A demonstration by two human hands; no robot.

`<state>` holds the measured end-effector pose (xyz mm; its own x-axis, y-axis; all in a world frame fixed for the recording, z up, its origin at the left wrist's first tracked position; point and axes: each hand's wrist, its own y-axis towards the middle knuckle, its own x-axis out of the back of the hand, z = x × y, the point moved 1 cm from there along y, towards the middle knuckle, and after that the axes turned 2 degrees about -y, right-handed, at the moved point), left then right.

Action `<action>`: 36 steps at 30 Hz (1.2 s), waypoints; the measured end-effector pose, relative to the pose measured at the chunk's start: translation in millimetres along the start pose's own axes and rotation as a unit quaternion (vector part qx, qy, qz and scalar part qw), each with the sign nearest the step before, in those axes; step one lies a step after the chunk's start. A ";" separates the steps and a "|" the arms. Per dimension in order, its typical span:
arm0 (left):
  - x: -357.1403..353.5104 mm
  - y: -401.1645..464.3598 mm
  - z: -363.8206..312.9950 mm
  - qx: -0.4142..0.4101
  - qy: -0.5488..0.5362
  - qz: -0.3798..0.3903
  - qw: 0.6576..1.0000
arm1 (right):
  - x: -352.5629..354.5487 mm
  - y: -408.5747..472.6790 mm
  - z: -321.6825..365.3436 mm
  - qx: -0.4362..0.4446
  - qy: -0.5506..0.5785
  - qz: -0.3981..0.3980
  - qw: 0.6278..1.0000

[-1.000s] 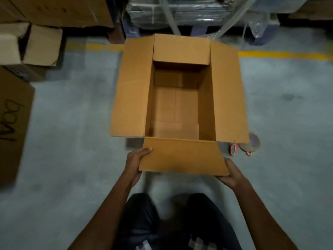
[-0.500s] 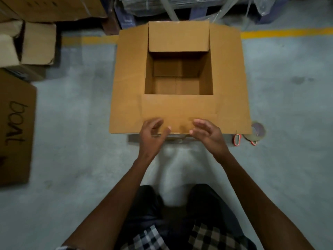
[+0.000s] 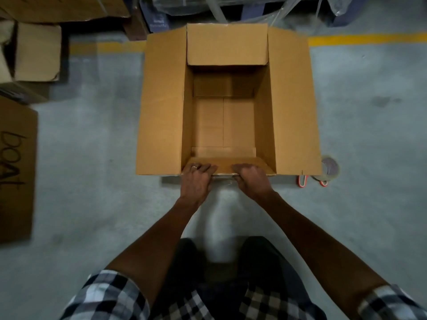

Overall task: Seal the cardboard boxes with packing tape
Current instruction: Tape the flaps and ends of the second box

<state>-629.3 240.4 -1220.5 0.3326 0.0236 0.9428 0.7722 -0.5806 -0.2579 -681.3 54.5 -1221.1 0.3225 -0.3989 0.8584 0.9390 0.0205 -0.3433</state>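
Both hands (image 3: 227,179) grip the open cardboard box's (image 3: 228,100) near flap (image 3: 225,164).

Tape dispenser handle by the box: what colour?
Red-orange with white, on the tape dispenser, head view.
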 end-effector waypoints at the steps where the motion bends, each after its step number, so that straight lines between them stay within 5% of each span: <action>1: -0.1 0.2 0.1 0.001 -0.004 0.006 1.000 | 1.3 -0.9 1.1 0.007 -0.008 0.011 1.000; 9: -1.2 5.4 7.8 -0.013 -0.007 0.035 0.999 | -0.9 6.2 -9.0 0.012 -0.023 0.051 0.998; 13: 1.3 3.1 18.6 -0.023 -0.053 -0.032 0.998 | 2.4 0.8 -18.0 0.005 0.027 -0.024 0.999; 18: 23.2 4.0 30.8 0.061 -0.106 -0.163 0.979 | 8.0 0.0 -17.2 -0.020 0.000 -0.098 0.995; 21: 32.3 6.7 53.3 0.246 -0.167 -0.233 0.926 | 6.9 -2.9 -19.1 -0.040 0.006 -0.089 0.995; 25: 27.6 5.1 106.5 0.531 -0.345 -0.142 0.761 | 9.2 -7.6 -32.7 -0.081 0.043 -0.175 0.980; 27: 23.8 -2.2 124.2 0.551 -0.390 -0.119 0.728 | 18.1 -6.2 -49.9 -0.143 0.042 -0.233 0.961; 30: 32.6 -14.4 130.7 0.527 -0.390 -0.174 0.734 | 33.4 -7.6 -85.5 -0.266 0.036 -0.269 0.925; 33: 48.3 -24.3 133.9 0.499 -0.399 -0.276 0.718 | 49.4 -11.6 -115.8 -0.394 0.086 -0.228 0.886; 36: 62.3 -32.0 136.2 0.437 -0.433 -0.341 0.711 | 61.1 -16.9 -136.6 -0.429 0.136 -0.175 0.876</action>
<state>-559.7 371.3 -1182.3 -0.3638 0.7689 0.5259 0.8293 0.5244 -0.1931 -693.7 -95.4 -1215.0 -0.1170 -0.4484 0.8862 0.5022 -0.7965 -0.3367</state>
